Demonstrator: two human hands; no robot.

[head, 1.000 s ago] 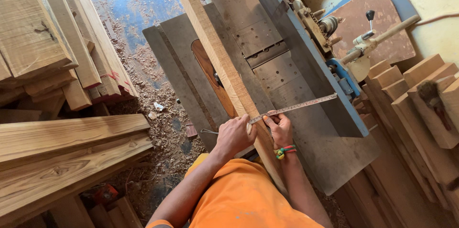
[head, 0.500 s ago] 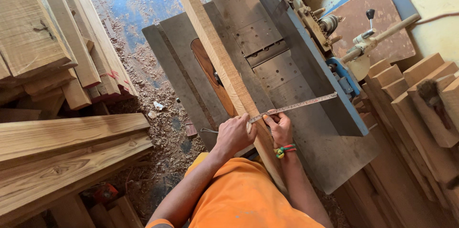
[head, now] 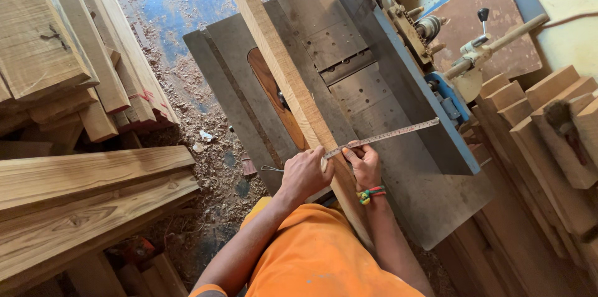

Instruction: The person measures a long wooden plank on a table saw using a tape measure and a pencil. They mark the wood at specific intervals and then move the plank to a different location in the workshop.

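A long pale wooden plank [head: 274,60] lies lengthwise on a grey metal woodworking machine table [head: 398,185]. A metal measuring tape [head: 398,134] runs across the plank toward the right. My left hand [head: 305,174] rests curled on the plank's near part and pins the tape's left end there. My right hand [head: 364,163], with a coloured band on the wrist, pinches the tape just to the right of the plank. A thin metal tip [head: 268,168] sticks out left of my left hand.
A blue-edged metal fence [head: 405,85] stands right of the plank. Stacks of planks [head: 68,66] fill the left side, with more boards [head: 93,203] below them. Short wood blocks [head: 548,116] stand at right. Sawdust covers the floor [head: 205,122].
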